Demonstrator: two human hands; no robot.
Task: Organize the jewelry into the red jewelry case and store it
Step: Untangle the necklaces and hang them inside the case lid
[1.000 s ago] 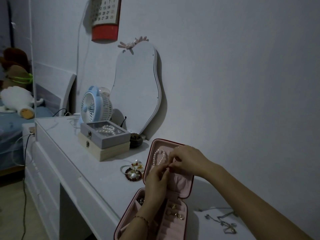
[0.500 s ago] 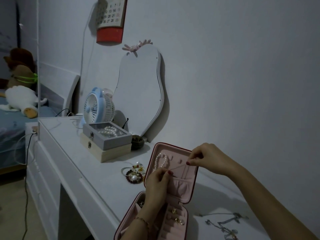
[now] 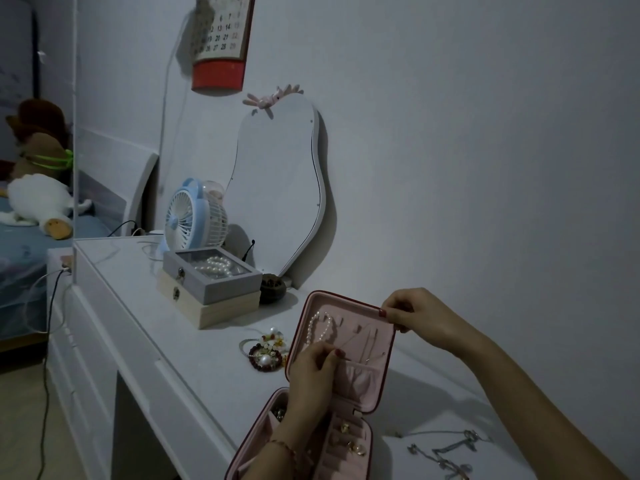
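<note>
The red jewelry case stands open on the white dresser, its pink lid upright and its base holding several gold rings. A pearl necklace hangs inside the lid. A thin chain hangs beside it across the lid. My left hand pinches the lower part of that chain in front of the lid. At the lid's top right corner, my right hand pinches what looks like the chain's upper end. Beaded bracelets lie left of the case. Silver chains lie to its right.
Two stacked boxes, the top one holding pearls, sit behind the bracelets. A blue fan, a small dark bowl and a wavy mirror stand at the wall. The dresser edge drops off at the left.
My right hand has moved from the lid's middle up to its top right corner, drawing the thin chain out. My left hand stays low on the lid, holding the chain.
</note>
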